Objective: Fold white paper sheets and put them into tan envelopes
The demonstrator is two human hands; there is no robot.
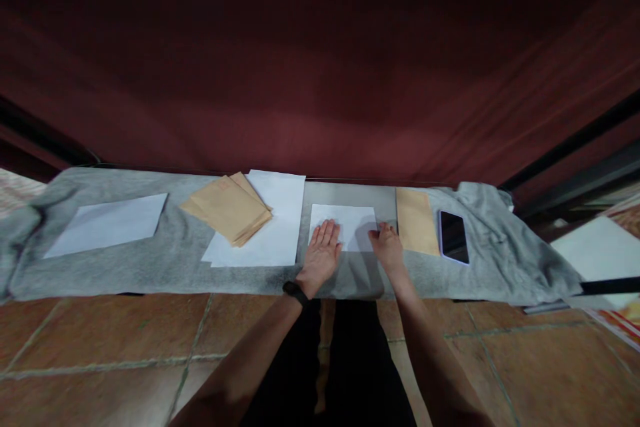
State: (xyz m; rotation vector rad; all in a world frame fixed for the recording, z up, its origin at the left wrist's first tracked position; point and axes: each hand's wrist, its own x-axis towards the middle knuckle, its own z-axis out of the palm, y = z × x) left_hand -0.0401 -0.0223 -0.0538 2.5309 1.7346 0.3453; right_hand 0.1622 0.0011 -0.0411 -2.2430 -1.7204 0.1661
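A folded white sheet of paper (350, 221) lies on the grey cloth (150, 267) right in front of me. My left hand (321, 252) rests flat on its left part, fingers stretched out, with a black band on the wrist. My right hand (387, 245) is at the sheet's right edge, fingers curled down and pressing on the paper. A single brown envelope (416, 220) lies just right of my right hand, and a dark phone (453, 236) lies beyond it.
A stack of brown envelopes (229, 208) sits on a larger pile of white paper (270, 240) to the left. Another white sheet (113, 223) lies at the far left. A dark red curtain hangs behind. Tiled floor shows below the cloth's front edge.
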